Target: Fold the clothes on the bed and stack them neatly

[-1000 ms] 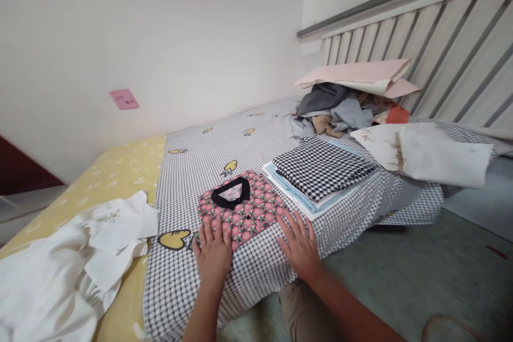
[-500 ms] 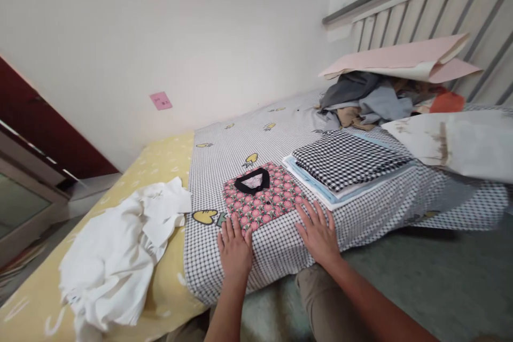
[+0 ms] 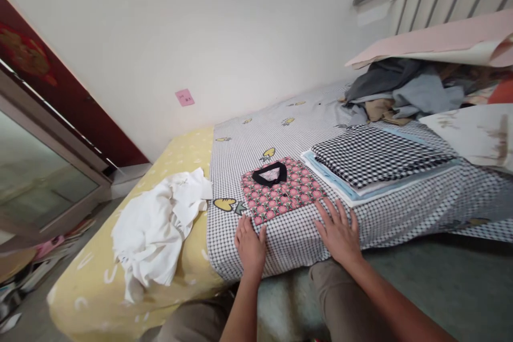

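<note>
A folded pink floral shirt (image 3: 296,192) with a black collar lies flat on the checked bedsheet (image 3: 292,248). My left hand (image 3: 250,246) rests at the shirt's near left corner, fingers stretched out and holding nothing. Near its right corner, my right hand (image 3: 339,227) lies with fingers spread on the sheet, also holding nothing. Just right of the shirt sits a stack of folded clothes, with a black-and-white checked garment (image 3: 380,152) on top. To the left, a crumpled white garment (image 3: 160,230) is spread over the yellow bedding (image 3: 80,283).
Rumpled grey and brown clothes (image 3: 401,91) are heaped at the back right under a pink sheet of paper or card (image 3: 436,37). A stained white item (image 3: 476,131) lies in front of them. The wall (image 3: 260,37) borders the bed's far side.
The view has turned left, so everything appears shifted to the right. My left hand has drawn slightly off the shirt's near edge. The shirt stays folded in place.
</note>
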The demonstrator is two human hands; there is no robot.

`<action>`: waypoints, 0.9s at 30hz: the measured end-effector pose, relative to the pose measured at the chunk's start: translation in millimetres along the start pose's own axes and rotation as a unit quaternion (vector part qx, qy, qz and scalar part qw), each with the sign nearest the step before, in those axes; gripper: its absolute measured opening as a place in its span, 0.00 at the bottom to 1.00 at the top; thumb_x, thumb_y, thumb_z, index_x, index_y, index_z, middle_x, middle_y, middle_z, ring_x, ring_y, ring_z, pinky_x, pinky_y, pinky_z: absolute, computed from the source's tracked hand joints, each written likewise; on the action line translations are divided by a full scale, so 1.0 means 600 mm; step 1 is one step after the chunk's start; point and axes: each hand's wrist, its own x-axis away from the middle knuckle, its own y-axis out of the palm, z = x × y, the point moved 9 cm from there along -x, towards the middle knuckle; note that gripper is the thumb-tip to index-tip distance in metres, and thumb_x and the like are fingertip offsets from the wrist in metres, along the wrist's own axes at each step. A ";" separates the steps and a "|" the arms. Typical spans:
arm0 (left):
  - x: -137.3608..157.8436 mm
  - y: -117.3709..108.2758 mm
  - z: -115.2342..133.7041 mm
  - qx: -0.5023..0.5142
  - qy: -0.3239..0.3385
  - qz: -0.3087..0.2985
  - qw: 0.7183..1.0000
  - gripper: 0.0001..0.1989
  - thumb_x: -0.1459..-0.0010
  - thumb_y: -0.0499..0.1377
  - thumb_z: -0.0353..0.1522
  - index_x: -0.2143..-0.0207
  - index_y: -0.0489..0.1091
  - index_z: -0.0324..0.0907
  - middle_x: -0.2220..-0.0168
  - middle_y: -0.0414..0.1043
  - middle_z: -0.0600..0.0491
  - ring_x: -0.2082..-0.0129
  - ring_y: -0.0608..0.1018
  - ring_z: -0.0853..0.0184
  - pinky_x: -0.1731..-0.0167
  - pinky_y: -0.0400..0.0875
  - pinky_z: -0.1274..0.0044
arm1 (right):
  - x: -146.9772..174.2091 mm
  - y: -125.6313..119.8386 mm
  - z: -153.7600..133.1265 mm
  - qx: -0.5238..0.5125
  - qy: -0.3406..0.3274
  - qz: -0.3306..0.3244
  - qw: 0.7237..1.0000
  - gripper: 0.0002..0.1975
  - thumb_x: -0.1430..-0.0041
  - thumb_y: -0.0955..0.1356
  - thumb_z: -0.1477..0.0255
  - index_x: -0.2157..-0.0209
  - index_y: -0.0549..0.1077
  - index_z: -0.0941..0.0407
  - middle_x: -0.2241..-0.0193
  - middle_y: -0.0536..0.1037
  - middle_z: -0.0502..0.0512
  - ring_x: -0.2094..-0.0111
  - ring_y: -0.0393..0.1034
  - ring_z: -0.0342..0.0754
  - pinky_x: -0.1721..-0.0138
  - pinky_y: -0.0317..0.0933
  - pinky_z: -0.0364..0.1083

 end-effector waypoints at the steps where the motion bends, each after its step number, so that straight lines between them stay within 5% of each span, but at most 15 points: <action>1: -0.001 -0.003 -0.001 0.028 -0.023 -0.018 0.999 0.22 0.36 0.57 0.38 0.41 0.66 0.41 0.31 0.60 0.40 0.30 0.60 0.51 0.33 0.55 0.54 | 0.001 0.000 0.000 0.000 0.002 -0.004 1.000 0.27 0.29 0.60 0.65 0.31 0.59 0.49 0.32 0.63 0.58 0.30 0.49 0.62 0.33 0.41 0.68; 8: -0.013 -0.029 -0.006 0.144 -0.086 -0.064 0.984 0.21 0.48 0.64 0.28 0.50 0.73 0.45 0.37 0.67 0.43 0.35 0.65 0.47 0.37 0.55 0.50 | -0.003 0.007 0.023 -0.086 0.052 -0.067 0.993 0.23 0.33 0.61 0.64 0.38 0.70 0.47 0.34 0.66 0.57 0.32 0.54 0.64 0.38 0.52 0.71; 12: -0.025 -0.011 -0.028 0.226 -0.132 -0.082 0.962 0.17 0.49 0.64 0.30 0.55 0.74 0.44 0.54 0.75 0.47 0.50 0.75 0.55 0.50 0.70 0.63 | -0.016 0.002 0.041 -0.283 0.095 -0.099 0.949 0.18 0.38 0.63 0.63 0.52 0.79 0.50 0.46 0.78 0.60 0.42 0.69 0.62 0.43 0.63 0.64; 15: -0.030 0.026 -0.033 0.320 -0.173 -0.125 0.923 0.14 0.45 0.62 0.36 0.56 0.70 0.43 0.74 0.69 0.57 0.71 0.75 0.67 0.72 0.68 0.77 | -0.006 0.027 0.045 -0.466 0.222 -0.199 0.833 0.17 0.40 0.64 0.61 0.57 0.80 0.52 0.58 0.83 0.60 0.59 0.79 0.56 0.56 0.72 0.55; 18: -0.020 0.059 -0.026 0.406 -0.212 -0.163 0.874 0.22 0.47 0.63 0.44 0.53 0.66 0.44 0.79 0.64 0.62 0.82 0.68 0.73 0.82 0.55 0.82 | 0.031 0.046 0.023 -0.584 0.361 -0.284 0.669 0.15 0.40 0.67 0.62 0.56 0.79 0.54 0.61 0.84 0.59 0.66 0.81 0.51 0.67 0.72 0.47; 20: -0.010 0.071 -0.020 0.452 -0.233 -0.182 0.842 0.27 0.49 0.65 0.48 0.52 0.63 0.46 0.78 0.65 0.63 0.83 0.66 0.75 0.83 0.50 0.83 | 0.046 0.044 0.005 -0.636 0.409 -0.288 0.588 0.14 0.39 0.69 0.63 0.55 0.78 0.54 0.57 0.83 0.60 0.64 0.81 0.50 0.66 0.72 0.45; 24: -0.002 0.069 -0.009 0.505 -0.262 -0.199 0.798 0.28 0.53 0.66 0.50 0.56 0.61 0.46 0.77 0.67 0.62 0.83 0.67 0.76 0.84 0.50 0.85 | 0.049 0.038 -0.023 -0.710 0.439 -0.274 0.478 0.15 0.39 0.70 0.67 0.50 0.75 0.52 0.47 0.79 0.62 0.57 0.81 0.52 0.55 0.74 0.50; 27: -0.007 0.063 -0.002 0.507 -0.275 -0.203 0.792 0.27 0.52 0.67 0.50 0.59 0.61 0.46 0.78 0.69 0.61 0.84 0.69 0.75 0.84 0.52 0.85 | 0.038 0.037 -0.041 -0.748 0.437 -0.277 0.416 0.16 0.36 0.67 0.67 0.47 0.73 0.51 0.42 0.76 0.62 0.47 0.77 0.53 0.46 0.71 0.53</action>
